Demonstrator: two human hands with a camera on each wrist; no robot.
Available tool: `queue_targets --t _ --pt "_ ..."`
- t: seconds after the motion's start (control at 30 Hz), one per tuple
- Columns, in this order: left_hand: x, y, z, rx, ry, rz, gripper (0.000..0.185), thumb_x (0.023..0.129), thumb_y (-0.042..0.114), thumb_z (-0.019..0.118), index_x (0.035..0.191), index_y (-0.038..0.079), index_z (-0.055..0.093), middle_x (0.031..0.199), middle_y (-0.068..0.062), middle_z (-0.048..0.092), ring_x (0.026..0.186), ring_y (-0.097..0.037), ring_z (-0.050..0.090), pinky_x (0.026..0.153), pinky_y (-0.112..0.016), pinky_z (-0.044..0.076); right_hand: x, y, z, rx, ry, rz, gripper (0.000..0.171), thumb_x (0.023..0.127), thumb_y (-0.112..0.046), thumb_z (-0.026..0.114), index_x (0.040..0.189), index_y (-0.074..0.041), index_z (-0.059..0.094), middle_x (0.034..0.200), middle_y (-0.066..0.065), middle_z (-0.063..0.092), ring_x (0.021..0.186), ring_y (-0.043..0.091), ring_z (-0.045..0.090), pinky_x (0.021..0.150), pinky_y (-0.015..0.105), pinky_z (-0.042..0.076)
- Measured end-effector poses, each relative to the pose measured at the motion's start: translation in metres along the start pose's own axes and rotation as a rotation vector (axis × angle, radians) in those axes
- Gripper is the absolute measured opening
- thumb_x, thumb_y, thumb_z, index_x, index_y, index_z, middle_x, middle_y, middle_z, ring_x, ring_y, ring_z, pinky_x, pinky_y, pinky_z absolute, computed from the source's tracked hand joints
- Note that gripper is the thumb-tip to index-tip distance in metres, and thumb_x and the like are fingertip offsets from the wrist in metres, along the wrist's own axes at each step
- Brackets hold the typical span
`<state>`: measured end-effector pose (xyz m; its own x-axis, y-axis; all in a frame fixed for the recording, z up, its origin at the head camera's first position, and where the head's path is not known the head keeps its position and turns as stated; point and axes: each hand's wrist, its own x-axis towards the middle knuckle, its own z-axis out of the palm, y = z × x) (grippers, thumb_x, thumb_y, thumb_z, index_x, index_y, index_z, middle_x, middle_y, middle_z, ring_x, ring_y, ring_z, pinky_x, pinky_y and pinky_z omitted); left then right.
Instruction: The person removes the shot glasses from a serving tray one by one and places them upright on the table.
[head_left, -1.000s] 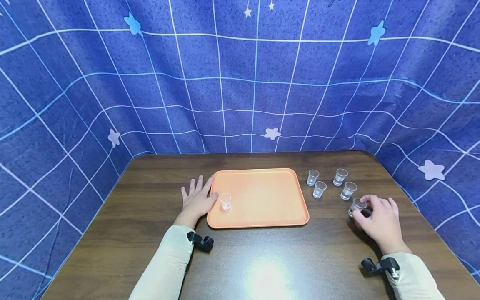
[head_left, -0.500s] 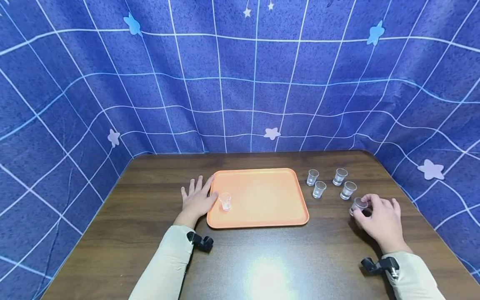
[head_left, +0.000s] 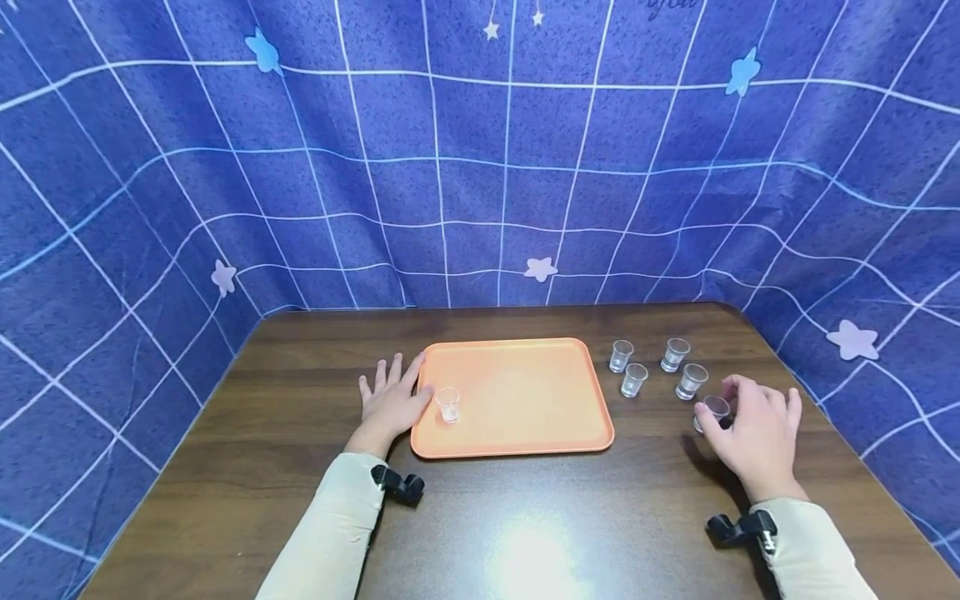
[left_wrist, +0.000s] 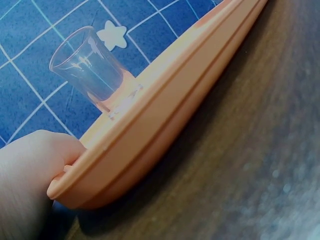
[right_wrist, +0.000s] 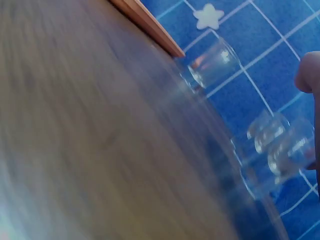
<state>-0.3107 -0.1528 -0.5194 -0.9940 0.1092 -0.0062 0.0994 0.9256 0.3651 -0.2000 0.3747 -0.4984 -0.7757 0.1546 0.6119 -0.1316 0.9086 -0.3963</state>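
Right hand: positioned at the 3 o'clock side of the tabletop. Grip state: thumb and fingers curled around a small clear glass, pinching it near the rim. The held glass sits at or just above the tabletop surface; contact with the surface cannot be determined, and the right wrist view is blurred.

Left hand: lies flat on the tabletop at 9 o'clock of the orange tray. Grip state: fingers straight and spread, holding nothing. The thumb side touches the left rim of the tray, as confirmed in the left wrist view.

One upright glass on the tray stands near its left edge, just beside the left hand.

Four more upright glasses stand in a cluster on the tabletop between the tray and the right hand, at 11 o'clock of the held glass.
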Motion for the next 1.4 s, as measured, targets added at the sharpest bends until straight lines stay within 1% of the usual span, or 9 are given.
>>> queue_targets --t 0.13,0.3,0.53,0.63,0.77,0.93,1.07,1.3,1.4 --pt "-0.001 0.001 -0.001 0.008 -0.004 -0.001 0.069 0.102 0.052 0.039 0.163 0.033 0.016 0.169 -0.018 0.008 0.153 -0.045 -0.004 0.112 -0.072 -0.012 0.002 -0.008 0.006 0.026 0.074 -0.038 0.049 0.075 -0.034 0.075 0.108 0.000 0.062 0.100 0.019 0.064 0.105 0.049 0.048 0.118 0.063 0.003" --pt "-0.001 0.002 -0.002 0.006 -0.008 -0.003 0.069 0.102 0.052 0.039 0.163 0.032 0.016 0.169 -0.018 0.008 0.153 -0.045 -0.004 0.113 -0.071 -0.012 0.004 -0.019 0.015 0.060 0.124 -0.096 0.047 0.074 -0.035 0.072 0.105 -0.001 0.063 0.098 0.018 0.063 0.104 0.048 0.049 0.117 0.064 0.006" --pt "0.000 0.000 0.001 0.003 0.004 -0.001 0.069 0.101 0.052 0.040 0.163 0.032 0.017 0.169 -0.019 0.009 0.153 -0.046 -0.004 0.112 -0.072 -0.012 0.005 -0.044 0.034 0.091 0.193 -0.232 0.051 0.076 -0.041 0.064 0.104 0.001 0.062 0.095 0.019 0.064 0.101 0.047 0.052 0.116 0.066 0.012" --pt "0.000 0.000 0.001 0.002 0.009 0.003 0.069 0.101 0.052 0.039 0.163 0.031 0.017 0.168 -0.019 0.009 0.153 -0.046 -0.003 0.113 -0.072 -0.011 0.005 -0.056 0.041 0.095 0.198 -0.265 0.051 0.077 -0.044 0.062 0.103 0.000 0.063 0.096 0.019 0.064 0.101 0.046 0.053 0.116 0.066 0.014" --pt "0.000 0.000 0.000 0.006 0.008 0.004 0.068 0.102 0.052 0.039 0.163 0.031 0.018 0.168 -0.019 0.009 0.153 -0.046 -0.002 0.113 -0.072 -0.010 0.004 -0.070 0.051 0.098 0.185 -0.281 0.050 0.079 -0.046 0.060 0.102 -0.001 0.062 0.096 0.017 0.065 0.101 0.044 0.053 0.115 0.065 0.016" --pt "-0.002 0.002 -0.002 0.002 0.006 0.004 0.068 0.102 0.051 0.039 0.163 0.030 0.019 0.168 -0.019 0.010 0.153 -0.047 -0.002 0.113 -0.072 -0.010 0.005 -0.089 0.066 0.132 0.209 -0.320 0.048 0.077 -0.044 0.061 0.101 -0.002 0.062 0.095 0.016 0.065 0.097 0.043 0.054 0.112 0.067 0.021" --pt "-0.001 0.001 -0.002 0.001 -0.002 0.004 0.068 0.102 0.052 0.038 0.163 0.030 0.018 0.168 -0.020 0.009 0.153 -0.047 -0.003 0.112 -0.072 -0.011 0.005 -0.109 0.079 0.172 0.224 -0.346 0.046 0.076 -0.042 0.062 0.100 -0.002 0.063 0.094 0.015 0.065 0.095 0.042 0.056 0.111 0.067 0.022" --pt "0.000 0.000 0.000 0.000 -0.007 0.000 0.069 0.102 0.054 0.037 0.163 0.031 0.017 0.169 -0.019 0.008 0.153 -0.045 -0.005 0.112 -0.071 -0.012 0.004 -0.145 0.096 0.209 0.131 -0.359 0.045 0.079 -0.042 0.062 0.103 -0.005 0.062 0.096 0.011 0.066 0.097 0.038 0.058 0.110 0.066 0.024" --pt "-0.001 0.000 0.001 -0.009 -0.008 0.003 0.068 0.102 0.052 0.037 0.163 0.030 0.017 0.169 -0.019 0.008 0.153 -0.046 -0.005 0.112 -0.072 -0.013 0.004 -0.156 0.103 0.223 0.113 -0.358 0.044 0.079 -0.041 0.064 0.104 -0.006 0.062 0.097 0.009 0.066 0.097 0.036 0.058 0.109 0.067 0.025"
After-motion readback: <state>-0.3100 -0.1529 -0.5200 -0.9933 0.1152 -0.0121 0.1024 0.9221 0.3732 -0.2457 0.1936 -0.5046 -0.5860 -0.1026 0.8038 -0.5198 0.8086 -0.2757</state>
